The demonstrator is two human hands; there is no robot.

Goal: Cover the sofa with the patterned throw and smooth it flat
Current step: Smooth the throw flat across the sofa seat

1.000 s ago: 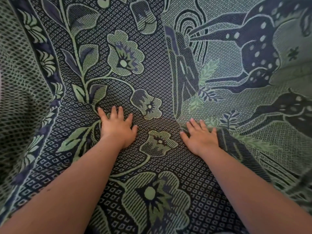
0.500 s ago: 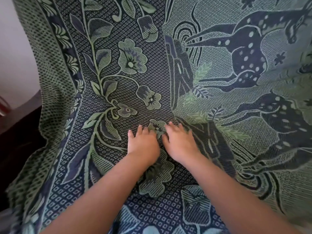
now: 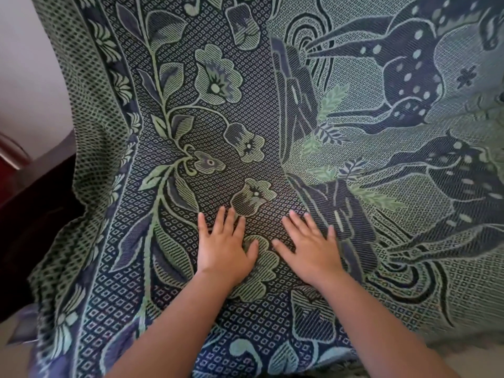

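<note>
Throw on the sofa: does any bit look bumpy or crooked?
Yes. A long crease runs down the throw between the flower panel and the deer panel, ending beside the right hand. The left hand presses flat nearby.

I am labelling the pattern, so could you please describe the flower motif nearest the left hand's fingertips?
On the patterned throw, find the left hand pressed flat. Just beyond its fingertips lies a small dark-eyed flower. The bigger flower lies at the thumb; the others sit higher.
</note>
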